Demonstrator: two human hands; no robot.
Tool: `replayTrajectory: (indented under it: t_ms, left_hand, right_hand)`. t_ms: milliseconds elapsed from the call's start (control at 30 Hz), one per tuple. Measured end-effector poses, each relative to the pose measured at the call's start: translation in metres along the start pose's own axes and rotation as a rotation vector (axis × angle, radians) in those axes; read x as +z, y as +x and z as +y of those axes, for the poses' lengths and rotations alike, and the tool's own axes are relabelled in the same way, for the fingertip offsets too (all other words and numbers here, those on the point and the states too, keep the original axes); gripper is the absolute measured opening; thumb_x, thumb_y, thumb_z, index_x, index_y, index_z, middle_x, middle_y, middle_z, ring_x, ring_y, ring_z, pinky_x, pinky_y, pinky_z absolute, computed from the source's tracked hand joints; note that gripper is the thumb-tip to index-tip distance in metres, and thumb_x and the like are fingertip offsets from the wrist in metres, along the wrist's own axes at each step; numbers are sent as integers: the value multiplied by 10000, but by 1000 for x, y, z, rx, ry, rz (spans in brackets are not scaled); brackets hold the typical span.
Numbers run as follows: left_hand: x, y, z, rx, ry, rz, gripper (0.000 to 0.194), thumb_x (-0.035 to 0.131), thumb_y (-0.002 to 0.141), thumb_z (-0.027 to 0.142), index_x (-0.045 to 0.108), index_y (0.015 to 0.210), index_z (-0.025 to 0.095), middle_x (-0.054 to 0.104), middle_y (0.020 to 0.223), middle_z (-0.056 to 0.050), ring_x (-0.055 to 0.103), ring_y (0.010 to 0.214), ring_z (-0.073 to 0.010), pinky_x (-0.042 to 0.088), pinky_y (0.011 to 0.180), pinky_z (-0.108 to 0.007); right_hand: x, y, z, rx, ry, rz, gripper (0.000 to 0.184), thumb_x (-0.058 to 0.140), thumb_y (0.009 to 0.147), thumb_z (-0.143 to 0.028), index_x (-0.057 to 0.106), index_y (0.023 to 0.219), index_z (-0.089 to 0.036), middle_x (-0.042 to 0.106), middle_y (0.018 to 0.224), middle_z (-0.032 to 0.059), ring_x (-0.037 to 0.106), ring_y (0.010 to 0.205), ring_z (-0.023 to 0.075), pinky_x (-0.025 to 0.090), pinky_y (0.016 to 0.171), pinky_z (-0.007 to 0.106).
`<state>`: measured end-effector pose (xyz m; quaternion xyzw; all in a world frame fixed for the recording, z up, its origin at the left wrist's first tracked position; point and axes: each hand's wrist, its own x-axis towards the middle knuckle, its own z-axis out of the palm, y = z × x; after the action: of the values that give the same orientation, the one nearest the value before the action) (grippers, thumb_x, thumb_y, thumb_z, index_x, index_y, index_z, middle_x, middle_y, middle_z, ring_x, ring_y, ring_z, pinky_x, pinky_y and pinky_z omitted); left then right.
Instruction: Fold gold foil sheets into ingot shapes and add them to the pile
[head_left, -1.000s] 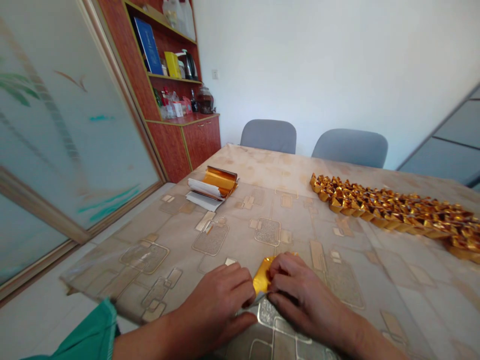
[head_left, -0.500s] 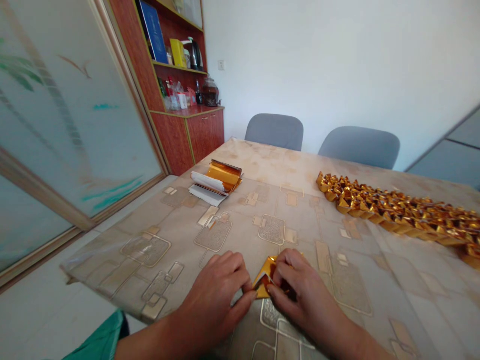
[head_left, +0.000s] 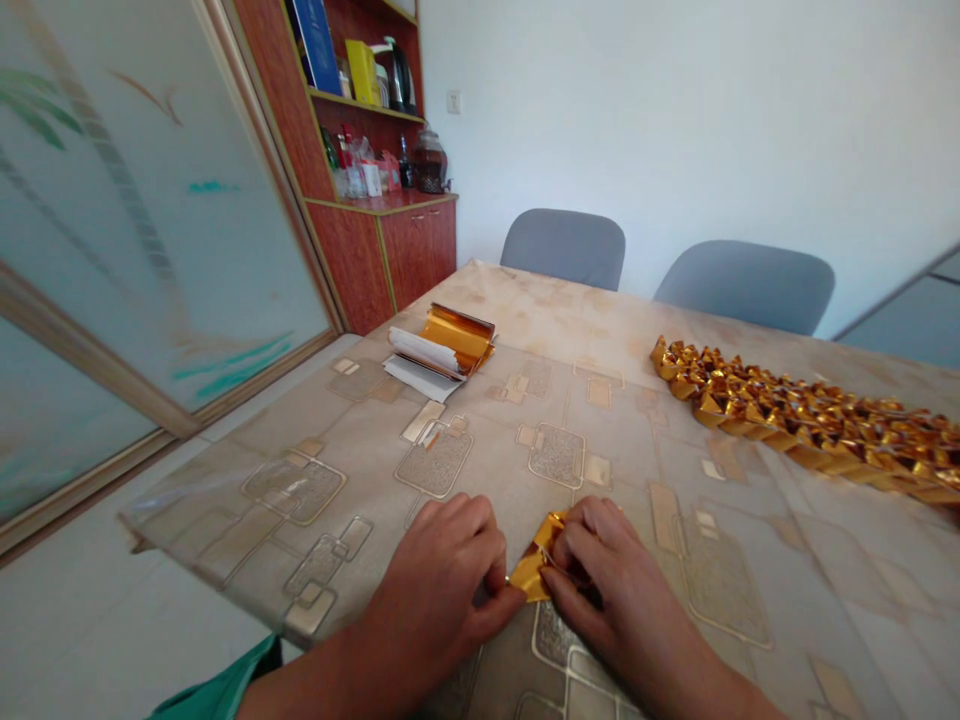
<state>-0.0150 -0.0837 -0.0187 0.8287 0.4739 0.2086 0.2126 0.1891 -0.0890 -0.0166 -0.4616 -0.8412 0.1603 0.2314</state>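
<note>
Bright, even light fills the white wall [head_left: 637,120], shadows soft, edges bent by wide-angle distortion.

You have glossy, crinkled gold foil [head_left: 534,568] at your fingertips, and the folded foil pieces [head_left: 795,425] shine the same metallic way. The white paper [head_left: 417,352] looks matt, the table cover [head_left: 480,500] shiny smooth plastic, the cabinet [head_left: 409,250] varnished wood, the chairs [head_left: 562,248] matt cloth.

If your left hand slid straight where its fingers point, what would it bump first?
Probably the gold foil right beside the left hand; its fingers look like they're touching it already, though that's hard to tell from here.
</note>
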Motion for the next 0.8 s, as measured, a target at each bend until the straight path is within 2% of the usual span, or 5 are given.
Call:
replayTrajectory:
  t_ms: [100, 200, 333, 500, 800]
  left_hand:
    - [-1, -1, -2, 15, 1, 8, 234, 800, 777, 307, 598, 762, 191, 573, 819, 5, 495, 802, -199, 313, 705, -326]
    - [-1, -1, -3, 68, -7, -1, 172, 781, 812, 304, 637, 842, 216, 584, 870, 7, 511, 836, -197, 325, 721, -324]
    - [2, -1, -2, 239, 70, 34, 47, 692, 896, 239, 674, 937, 255, 627, 965, 3, 527, 857, -189, 339, 729, -330]
    - [1, -6, -1, 420, 166, 26, 119, 588, 972, 263, 642, 1068, 219, 673, 953, 0, 529, 852, -180, 394, 795, -347]
    - [-4, 1, -9, 483, 190, -63, 105, 546, 985, 223, 647, 1016, 223, 679, 906, -11, 560, 854, -186, 398, 919, -394]
  right_hand:
    - [1, -1, 1, 8, 12, 3, 213, 587, 842, -59, 469, 787, -228, 545, 851, 31, 535, 794, 214, 443, 650, 325]
    - [2, -1, 2, 5, 6, -2, 200, 575, 861, -66, 463, 819, -226, 551, 862, 38, 526, 793, 222, 444, 659, 341]
    - [4, -2, 3, -12, -37, -7, 182, 583, 869, -78, 472, 832, -218, 557, 876, 54, 515, 813, 239, 452, 679, 367]
    - [4, -1, 3, -45, -98, -44, 129, 598, 881, -100, 549, 844, -213, 573, 901, 66, 512, 839, 250, 468, 711, 392]
    - [3, 0, 3, -50, -138, -89, 82, 605, 904, -129, 614, 903, -210, 587, 934, 76, 521, 877, 259, 478, 768, 418]
